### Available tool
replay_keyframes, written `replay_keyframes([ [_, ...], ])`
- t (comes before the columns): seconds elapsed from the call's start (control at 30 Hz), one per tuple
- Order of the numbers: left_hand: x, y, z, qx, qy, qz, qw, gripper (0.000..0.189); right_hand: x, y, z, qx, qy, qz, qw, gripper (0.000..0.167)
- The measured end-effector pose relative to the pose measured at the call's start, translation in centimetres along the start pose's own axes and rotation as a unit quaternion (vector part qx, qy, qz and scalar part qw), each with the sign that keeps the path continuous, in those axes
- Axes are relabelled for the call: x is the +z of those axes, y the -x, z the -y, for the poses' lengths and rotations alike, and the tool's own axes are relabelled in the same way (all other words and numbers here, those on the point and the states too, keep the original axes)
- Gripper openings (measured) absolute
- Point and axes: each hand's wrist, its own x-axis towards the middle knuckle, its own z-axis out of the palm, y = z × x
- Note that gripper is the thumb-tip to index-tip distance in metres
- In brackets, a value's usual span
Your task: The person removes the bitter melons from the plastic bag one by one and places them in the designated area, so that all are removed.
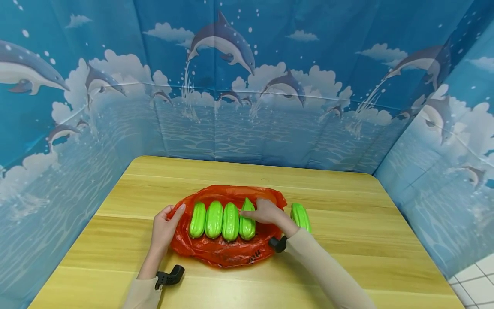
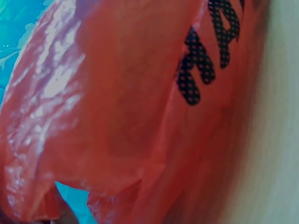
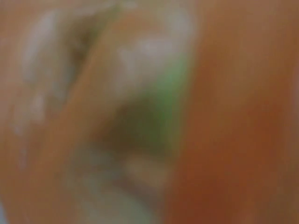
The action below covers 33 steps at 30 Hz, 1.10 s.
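Observation:
In the head view, a red plastic bag lies spread with its mouth facing up. Inside are several glossy green ribbed gourds in a row, among them the leftmost gourd. My left hand pinches the bag's left edge between thumb and fingers. My right hand reaches into the right side of the bag, its thumb over the rightmost gourd in the row; its other fingertips are partly hidden. The left wrist view shows red plastic with black print. In the right wrist view everything is blurred, with a green patch amid orange.
Another green gourd lies on the wooden table right of the bag, partly behind my right forearm. Behind the table hangs a blue curtain printed with dolphins. White floor tiles show at the lower right.

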Motion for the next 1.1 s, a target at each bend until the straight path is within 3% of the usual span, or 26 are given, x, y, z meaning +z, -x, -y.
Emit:
replay_keyframes([
  [0.27, 0.0, 0.1, -0.1, 0.005, 0.0, 0.0, 1.0, 0.043, 0.5, -0.2, -0.1, -0.003, -0.012, -0.008, 0.9999, 0.085],
  [0.53, 0.1, 0.2, 0.1, 0.002, 0.009, -0.001, 1.0, 0.042, 0.8, -0.4, -0.2, -0.014, -0.034, -0.001, 0.9993, 0.059],
  [0.87, 0.1, 0.1, 0.2, 0.003, 0.004, -0.002, 1.0, 0.043, 1.3, -0.5, -0.4, -0.006, -0.053, 0.001, 0.9986, 0.087],
  [1.1, -0.1, 0.0, 0.2, 0.007, 0.01, -0.003, 0.9999, 0.043, 1.6, -0.8, -0.5, -0.003, -0.06, -0.003, 0.9982, 0.087],
])
